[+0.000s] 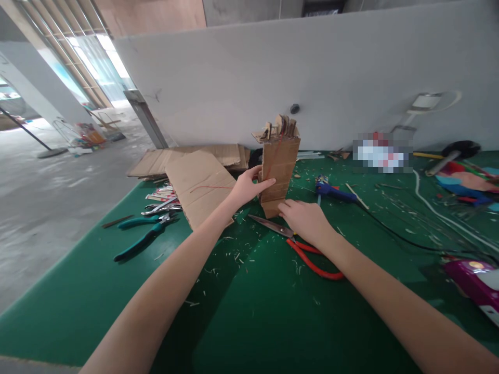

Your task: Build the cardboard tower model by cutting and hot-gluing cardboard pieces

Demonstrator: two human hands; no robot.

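An upright cardboard structure (281, 163) stands on the green table, with layered cardboard pieces at its top and a red thread down its front. My left hand (249, 186) grips its left side, thumb across the front face. At its lower right corner, the fingers of my right hand (304, 218) are closed on the bottom edge. Red-handled scissors (315, 269) lie partly under my right hand, blades pointing left. A large cut cardboard sheet (202, 182) lies behind my left forearm, a red thread over it.
Teal-handled pliers (144, 236) and other metal tools lie on the left. A blue glue gun (335, 192) with a black cord rests to the right. A purple device (473, 280) sits at the right edge. Scraps dot the green table (249, 322); a white wall (234, 88) rises behind it.
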